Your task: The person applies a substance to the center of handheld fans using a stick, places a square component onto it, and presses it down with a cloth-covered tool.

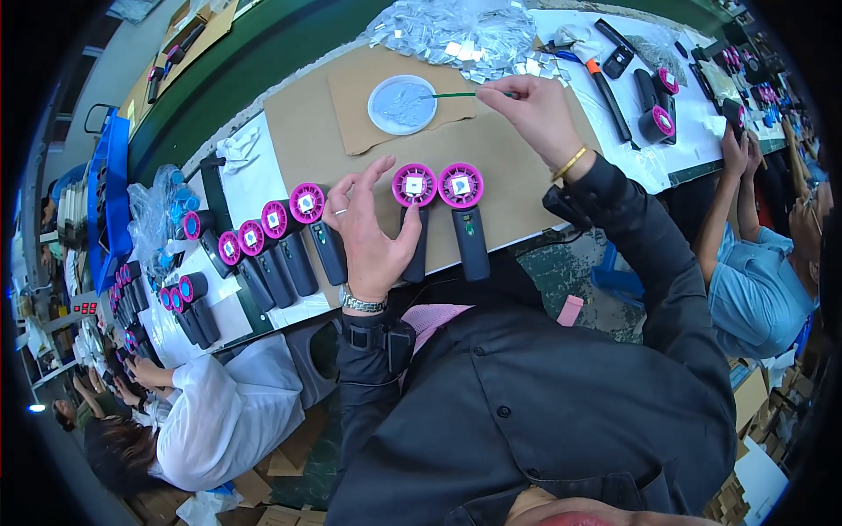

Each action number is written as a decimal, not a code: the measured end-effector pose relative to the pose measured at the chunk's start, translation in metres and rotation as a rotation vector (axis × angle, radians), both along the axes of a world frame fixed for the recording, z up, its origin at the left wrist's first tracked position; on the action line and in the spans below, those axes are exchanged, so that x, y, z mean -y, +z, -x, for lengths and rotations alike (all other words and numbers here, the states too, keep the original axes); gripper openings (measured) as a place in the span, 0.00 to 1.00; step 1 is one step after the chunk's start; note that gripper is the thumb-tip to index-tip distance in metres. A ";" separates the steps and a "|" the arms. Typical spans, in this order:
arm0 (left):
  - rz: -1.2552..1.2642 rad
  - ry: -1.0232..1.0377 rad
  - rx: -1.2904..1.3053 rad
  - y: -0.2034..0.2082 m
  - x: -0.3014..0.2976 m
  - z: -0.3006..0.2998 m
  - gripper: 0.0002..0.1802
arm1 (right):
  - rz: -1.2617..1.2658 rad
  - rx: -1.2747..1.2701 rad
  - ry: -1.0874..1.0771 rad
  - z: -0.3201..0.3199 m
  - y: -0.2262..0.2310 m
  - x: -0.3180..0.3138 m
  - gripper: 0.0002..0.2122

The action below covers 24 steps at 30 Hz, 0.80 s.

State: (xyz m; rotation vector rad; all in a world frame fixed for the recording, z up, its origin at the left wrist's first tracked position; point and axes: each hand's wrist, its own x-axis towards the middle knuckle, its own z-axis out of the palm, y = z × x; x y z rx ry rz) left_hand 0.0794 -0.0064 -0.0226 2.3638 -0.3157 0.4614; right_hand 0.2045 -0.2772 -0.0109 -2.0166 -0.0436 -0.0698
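Observation:
My right hand (541, 116) pinches a thin green stick (456, 95), whose far end reaches into a round white dish (373, 119) of grey-blue paste. Spread and curved, my left hand (373, 241) has its thumb tip at the lower edge of the pink ring on a dark handheld fan (419, 250); I cannot tell whether it presses there. That fan has a pale square at the centre of its ring. Just right of it lies a second fan (472, 245), its square bearing a grey smear and its handle showing a green circuit board.
Several similar fans (326, 254) lie in a row at left. A cardboard sheet (298, 105) covers the table, with a smaller piece (351, 131) under the dish. Small silvery squares (456, 35) are heaped behind. An orange-and-black tool (607, 96) lies at right. Co-workers sit on both sides.

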 end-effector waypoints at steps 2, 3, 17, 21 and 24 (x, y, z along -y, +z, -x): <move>-0.002 0.000 -0.014 -0.001 -0.002 0.000 0.40 | 0.021 -0.010 0.001 -0.015 -0.006 -0.004 0.14; 0.001 0.001 -0.013 -0.001 -0.003 0.000 0.40 | 0.039 -0.022 0.000 -0.020 -0.009 -0.005 0.14; 0.035 0.000 -0.030 -0.006 -0.009 -0.002 0.39 | 0.007 -0.150 -0.004 -0.043 -0.032 -0.023 0.14; 0.036 -0.003 -0.027 -0.006 -0.009 -0.003 0.39 | -0.062 -0.198 0.017 -0.047 -0.039 -0.024 0.14; 0.032 -0.003 -0.023 -0.006 -0.009 -0.005 0.39 | -0.125 -0.255 0.024 -0.048 -0.039 -0.025 0.12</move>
